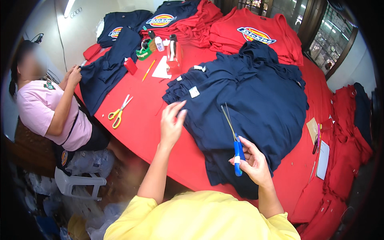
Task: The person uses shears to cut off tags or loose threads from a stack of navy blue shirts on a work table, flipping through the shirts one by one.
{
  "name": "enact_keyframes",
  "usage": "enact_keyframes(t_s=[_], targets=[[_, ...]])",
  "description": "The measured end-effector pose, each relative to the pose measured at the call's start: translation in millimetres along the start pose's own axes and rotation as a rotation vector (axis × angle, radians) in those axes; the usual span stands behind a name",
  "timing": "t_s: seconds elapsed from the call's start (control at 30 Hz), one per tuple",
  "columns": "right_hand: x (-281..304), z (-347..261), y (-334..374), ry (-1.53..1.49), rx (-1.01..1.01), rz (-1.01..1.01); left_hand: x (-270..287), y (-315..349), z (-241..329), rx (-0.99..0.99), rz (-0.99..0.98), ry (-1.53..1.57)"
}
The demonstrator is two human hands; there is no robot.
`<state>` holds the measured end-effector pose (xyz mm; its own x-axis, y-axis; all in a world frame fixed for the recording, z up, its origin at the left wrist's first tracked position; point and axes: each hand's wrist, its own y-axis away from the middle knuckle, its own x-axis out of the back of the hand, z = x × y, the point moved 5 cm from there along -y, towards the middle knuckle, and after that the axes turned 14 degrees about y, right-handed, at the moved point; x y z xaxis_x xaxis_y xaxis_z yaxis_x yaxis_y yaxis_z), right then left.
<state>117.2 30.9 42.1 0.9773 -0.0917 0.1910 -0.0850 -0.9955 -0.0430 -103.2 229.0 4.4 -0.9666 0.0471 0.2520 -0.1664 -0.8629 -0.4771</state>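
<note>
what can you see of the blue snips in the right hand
The blue snips are small thread clippers with a blue, plastic-looking handle and two thin metal blades, slightly parted, pointing up and away. The right hand holds the handle in its grip, over the navy shirt pile; the blades seem just above the cloth.

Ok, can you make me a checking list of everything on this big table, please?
Surface: red table, mostly covered.
Job's things: navy shirt stack; blue-handled thread snips.
Clutter: yellow-handled scissors, pencil, red shirt pile, small bottles, white paper.
Grippers: left hand touches the navy stack's edge; right hand grips the snips.
Cables: thin wire on the wall.
Surroundings: person in pink seated at left, handling a navy shirt; white plastic chair; red garments on floor.
</note>
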Motion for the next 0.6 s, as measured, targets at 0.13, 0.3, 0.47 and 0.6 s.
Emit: enact_keyframes(t_s=[0.13, 0.3, 0.47, 0.6], targets=[[3, 4, 29, -0.016, -0.15, -0.006, -19, 10, -23, -0.254, -0.248, -0.23], [57, 10, 91, -0.017, -0.199, 0.287, 82, 14, -83, 0.245, 0.144, -0.595], [58, 16, 106, 0.007, -0.192, 0.416, 8, 57, -25, 0.117, -0.12, -0.748], [26, 14, 94, 0.017, -0.155, 0.371, -88, 86, 23, -0.173, -0.454, -0.26]])
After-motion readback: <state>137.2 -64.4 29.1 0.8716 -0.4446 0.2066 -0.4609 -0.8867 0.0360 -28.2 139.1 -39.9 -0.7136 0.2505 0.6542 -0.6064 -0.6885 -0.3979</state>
